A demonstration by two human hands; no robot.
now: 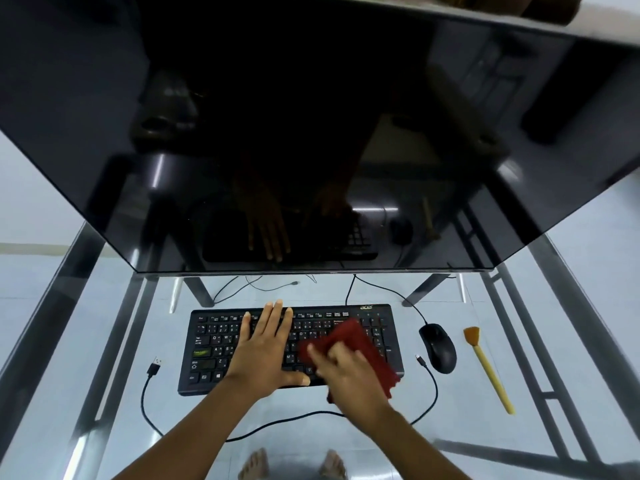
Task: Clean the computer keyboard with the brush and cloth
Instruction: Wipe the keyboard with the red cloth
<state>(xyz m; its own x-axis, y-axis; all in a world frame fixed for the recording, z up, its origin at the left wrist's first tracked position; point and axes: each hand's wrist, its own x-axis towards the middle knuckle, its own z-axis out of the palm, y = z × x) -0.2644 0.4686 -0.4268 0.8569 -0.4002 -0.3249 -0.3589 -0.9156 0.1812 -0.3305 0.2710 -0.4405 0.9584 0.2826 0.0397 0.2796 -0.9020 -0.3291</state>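
Right hand (349,374) grips red cloth (350,336) on acer-branded keyboard (207,341); left hand (263,351) presses flat, fingers straight.

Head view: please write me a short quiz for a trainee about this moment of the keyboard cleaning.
1. True or false: the brush lies on the glass table, to the right of the mouse, and no hand touches it.
2. Which of the hands grips the red cloth? A. left hand B. right hand C. both
3. Fill in: the left hand rests flat on the ____.
Key: 1 true; 2 B; 3 keyboard.
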